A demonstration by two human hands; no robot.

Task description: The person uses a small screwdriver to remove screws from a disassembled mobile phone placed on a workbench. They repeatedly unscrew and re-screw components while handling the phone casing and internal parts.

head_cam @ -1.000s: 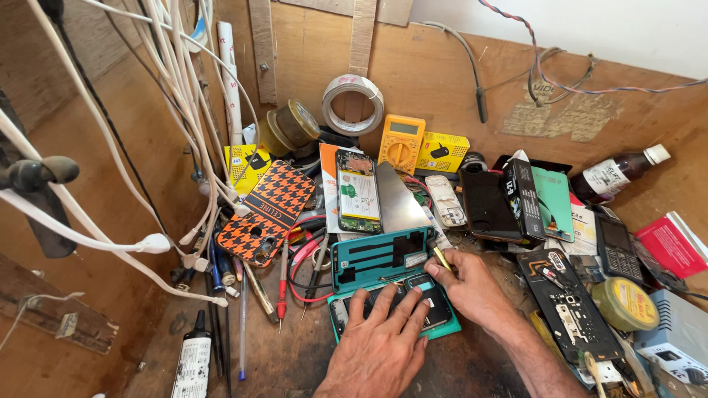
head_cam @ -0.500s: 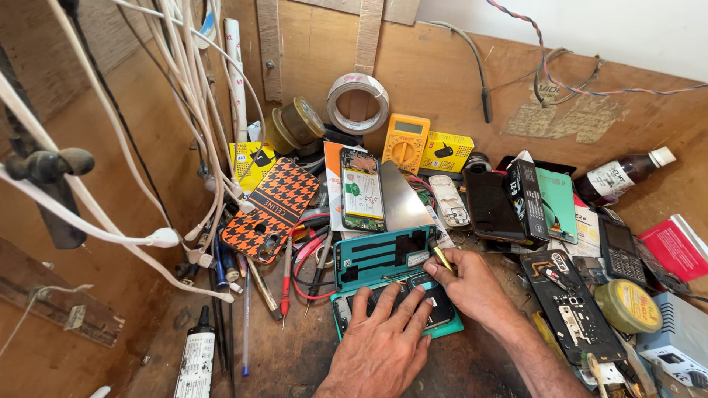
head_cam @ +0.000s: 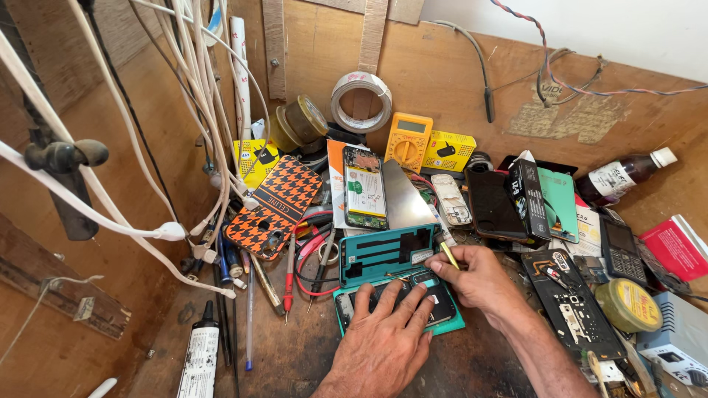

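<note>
Opened phone (head_cam: pixel 398 298) pinned flat under spread left hand (head_cam: pixel 383 343); thin yellow-handled tool (head_cam: pixel 448 254) pinched in right hand (head_cam: pixel 476 280), tip inside. Back already off; internal work unfinished.

At lower centre of the frame, the left hand (head_cam: pixel 383 346) lies flat on an opened phone (head_cam: pixel 398 302) on the cluttered tabletop (head_cam: pixel 295 354). Just right, the right hand (head_cam: pixel 479 278) pinches a yellow tool (head_cam: pixel 448 255) over a teal frame (head_cam: pixel 383 254). A yellow multimeter (head_cam: pixel 408 140) stands above.

Teal phone frame (head_cam: pixel 383 254); orange-and-black houndstooth case (head_cam: pixel 276 206) at ten o'clock; yellow multimeter (head_cam: pixel 409 140) at twelve; red book (head_cam: pixel 678 247) at three.
</note>
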